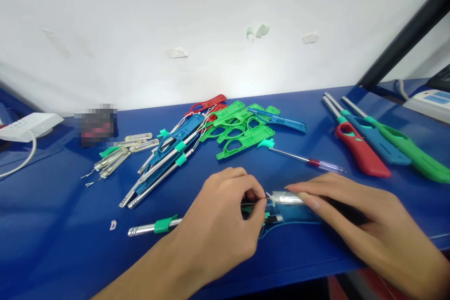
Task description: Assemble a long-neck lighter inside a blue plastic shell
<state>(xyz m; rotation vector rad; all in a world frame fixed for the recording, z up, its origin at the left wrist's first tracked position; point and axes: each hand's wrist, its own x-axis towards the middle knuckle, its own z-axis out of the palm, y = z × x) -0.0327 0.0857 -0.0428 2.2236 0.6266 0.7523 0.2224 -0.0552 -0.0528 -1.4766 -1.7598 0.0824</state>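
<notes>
My left hand point(225, 218) lies closed near the table's front edge, its thumb and forefinger pinching a thin wire at the end of a small clear fuel cartridge point(286, 198). My right hand point(355, 218) presses its fingers down on that cartridge and on the blue lighter half-shell point(291, 218) beneath it. A metal tube with a green collar point(154, 227) sticks out to the left from under my left hand.
Behind lie a pile of green, red and blue lighter shells point(242, 126), several metal tubes point(158, 173), clear cartridges point(138, 140) and a screwdriver point(305, 159). Three finished lighters point(372, 143) rest at right. A white power strip point(26, 126) sits far left.
</notes>
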